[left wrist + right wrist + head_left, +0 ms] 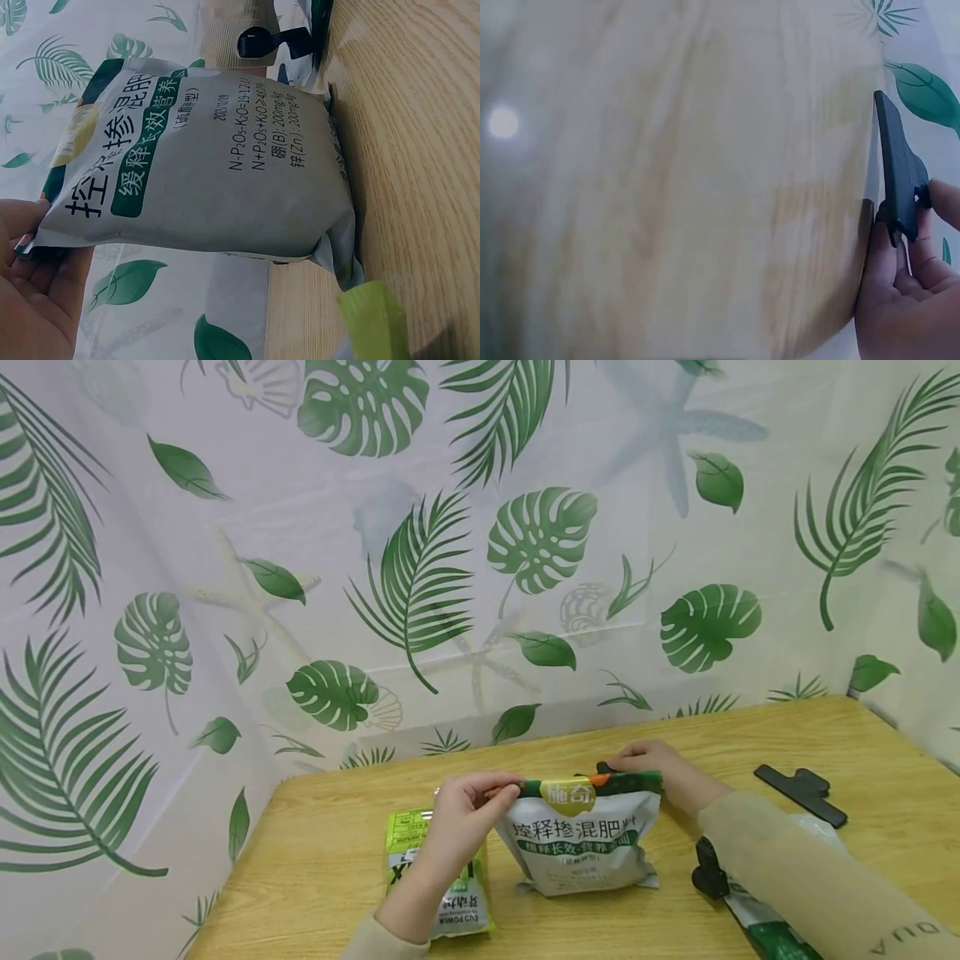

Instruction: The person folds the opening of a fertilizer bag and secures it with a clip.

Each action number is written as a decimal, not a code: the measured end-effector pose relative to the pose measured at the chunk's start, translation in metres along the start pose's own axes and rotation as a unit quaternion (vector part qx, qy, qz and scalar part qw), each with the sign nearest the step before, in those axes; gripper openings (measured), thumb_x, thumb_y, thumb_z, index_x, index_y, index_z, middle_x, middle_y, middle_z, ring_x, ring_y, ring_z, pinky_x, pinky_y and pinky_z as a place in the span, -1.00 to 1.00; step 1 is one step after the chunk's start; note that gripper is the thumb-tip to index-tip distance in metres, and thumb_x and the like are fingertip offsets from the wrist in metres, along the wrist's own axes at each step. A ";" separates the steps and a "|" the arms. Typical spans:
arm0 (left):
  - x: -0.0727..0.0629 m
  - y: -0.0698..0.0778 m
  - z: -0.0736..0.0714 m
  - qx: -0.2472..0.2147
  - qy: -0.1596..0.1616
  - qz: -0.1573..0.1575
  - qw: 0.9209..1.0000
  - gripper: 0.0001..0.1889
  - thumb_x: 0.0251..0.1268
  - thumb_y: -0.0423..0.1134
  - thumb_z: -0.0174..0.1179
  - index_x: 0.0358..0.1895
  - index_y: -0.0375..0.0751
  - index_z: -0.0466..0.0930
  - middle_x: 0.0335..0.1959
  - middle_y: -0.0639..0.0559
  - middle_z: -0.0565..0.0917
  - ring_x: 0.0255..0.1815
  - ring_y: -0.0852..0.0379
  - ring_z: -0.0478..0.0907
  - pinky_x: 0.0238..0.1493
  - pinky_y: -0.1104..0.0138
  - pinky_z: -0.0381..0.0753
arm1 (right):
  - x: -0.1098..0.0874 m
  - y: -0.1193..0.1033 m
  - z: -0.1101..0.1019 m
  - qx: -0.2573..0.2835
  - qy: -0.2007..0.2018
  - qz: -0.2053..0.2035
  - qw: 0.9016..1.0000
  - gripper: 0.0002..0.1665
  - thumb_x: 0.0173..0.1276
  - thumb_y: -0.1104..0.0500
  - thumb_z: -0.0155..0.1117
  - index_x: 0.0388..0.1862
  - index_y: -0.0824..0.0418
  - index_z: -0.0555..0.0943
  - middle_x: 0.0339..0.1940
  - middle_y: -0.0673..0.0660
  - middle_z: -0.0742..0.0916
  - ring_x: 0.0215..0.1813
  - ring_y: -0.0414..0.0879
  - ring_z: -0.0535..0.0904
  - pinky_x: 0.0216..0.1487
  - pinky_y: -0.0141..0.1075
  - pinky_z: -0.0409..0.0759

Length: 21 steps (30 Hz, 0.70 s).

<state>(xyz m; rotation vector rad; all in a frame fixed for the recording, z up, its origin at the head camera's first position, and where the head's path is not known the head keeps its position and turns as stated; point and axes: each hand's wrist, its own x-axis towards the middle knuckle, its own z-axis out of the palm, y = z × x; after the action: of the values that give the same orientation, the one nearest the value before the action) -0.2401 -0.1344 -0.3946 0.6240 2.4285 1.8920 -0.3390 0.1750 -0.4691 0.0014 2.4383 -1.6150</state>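
A white fertilizer bag (577,860) with a green and yellow top band stands upright on the wooden table. My left hand (457,818) pinches its top left corner, thumb in front; the left wrist view shows the same grip on the bag (225,165). Behind the bag's top right edge is my right hand (667,768), partly hidden by the bag. In the right wrist view the fingers of this hand hold a wide black bag clip (896,165). Only a little of that clip shows over the bag's top in the head view.
A yellow-green packet (453,914) lies left of the bag, partly under my left forearm. To the right lies another black clip (802,793). A green and white bag (776,931) with a black clip (708,872) sits partly beneath my right sleeve. A leaf-print curtain (450,610) backs the table.
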 end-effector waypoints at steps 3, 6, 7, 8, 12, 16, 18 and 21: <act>0.000 0.001 -0.001 0.000 0.002 0.002 1.000 -0.79 0.51 -0.41 0.27 0.04 -0.47 0.77 0.08 -0.37 0.79 -0.22 0.47 0.66 -0.11 0.59 0.65 | 0.000 -0.003 0.001 -0.003 0.000 0.001 1.000 -0.76 0.54 0.08 0.32 -0.16 0.27 0.67 -0.12 0.12 0.70 -0.10 -0.07 0.58 -0.16 -0.36 0.61; 0.000 0.001 -0.001 0.003 0.004 0.003 1.000 -0.80 0.51 -0.41 0.27 0.03 -0.46 0.78 0.07 -0.38 0.79 -0.23 0.47 0.65 -0.13 0.59 0.64 | 0.002 -0.006 -0.001 -0.029 -0.012 -0.002 0.999 -0.67 0.55 0.08 0.31 -0.05 0.38 0.67 -0.03 0.26 0.72 0.00 0.07 0.63 0.00 -0.22 0.67; 0.000 0.001 -0.001 0.003 0.004 0.004 1.000 -0.80 0.51 -0.41 0.28 0.03 -0.46 0.78 0.06 -0.38 0.79 -0.24 0.47 0.65 -0.14 0.59 0.63 | 0.003 -0.007 -0.002 -0.050 -0.018 -0.006 0.999 -0.62 0.56 0.08 0.30 0.01 0.43 0.66 0.03 0.35 0.72 0.07 0.17 0.64 0.09 -0.13 0.68; 0.000 0.001 -0.001 0.004 0.003 0.005 1.000 -0.80 0.51 -0.41 0.28 0.03 -0.46 0.78 0.06 -0.37 0.79 -0.24 0.47 0.65 -0.13 0.58 0.63 | 0.005 -0.007 -0.003 -0.070 -0.025 -0.006 0.997 -0.57 0.56 0.08 0.30 0.06 0.48 0.65 0.10 0.43 0.70 0.14 0.27 0.62 0.20 -0.02 0.67; 0.000 0.001 0.000 0.005 0.000 0.006 1.000 -0.80 0.51 -0.40 0.28 0.03 -0.46 0.78 0.06 -0.37 0.79 -0.23 0.47 0.65 -0.12 0.58 0.63 | 0.011 -0.008 -0.011 -0.139 -0.047 -0.007 0.989 -0.45 0.55 0.09 0.30 0.24 0.54 0.58 0.37 0.60 0.53 0.42 0.52 0.42 0.46 0.32 0.43; 0.000 0.000 0.000 0.011 -0.002 0.008 1.000 -0.80 0.51 -0.39 0.28 0.03 -0.45 0.78 0.05 -0.36 0.80 -0.23 0.46 0.65 -0.13 0.57 0.63 | 0.012 -0.013 -0.015 -0.184 -0.069 -0.012 0.980 -0.45 0.51 0.08 0.34 0.22 0.52 0.63 0.35 0.58 0.58 0.41 0.52 0.44 0.46 0.32 0.43; 0.000 0.001 0.000 0.015 -0.003 0.011 1.000 -0.79 0.51 -0.38 0.28 0.03 -0.44 0.78 0.04 -0.36 0.80 -0.24 0.46 0.65 -0.14 0.56 0.63 | 0.012 -0.017 -0.016 -0.210 -0.082 -0.021 0.974 -0.45 0.51 0.06 0.34 0.21 0.50 0.65 0.32 0.57 0.62 0.40 0.52 0.47 0.44 0.31 0.45; 0.000 0.001 -0.002 0.020 -0.003 0.014 1.000 -0.79 0.52 -0.38 0.28 0.03 -0.44 0.79 0.05 -0.36 0.80 -0.24 0.46 0.64 -0.15 0.56 0.63 | 0.011 -0.021 -0.017 -0.220 -0.099 -0.026 0.970 -0.45 0.51 0.05 0.33 0.22 0.49 0.66 0.33 0.56 0.62 0.40 0.52 0.47 0.44 0.32 0.45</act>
<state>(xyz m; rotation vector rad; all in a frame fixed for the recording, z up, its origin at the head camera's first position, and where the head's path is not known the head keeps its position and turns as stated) -0.2400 -0.1360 -0.3930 0.6685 2.4728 1.8537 -0.3556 0.1807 -0.4452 -0.2815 2.5932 -1.0025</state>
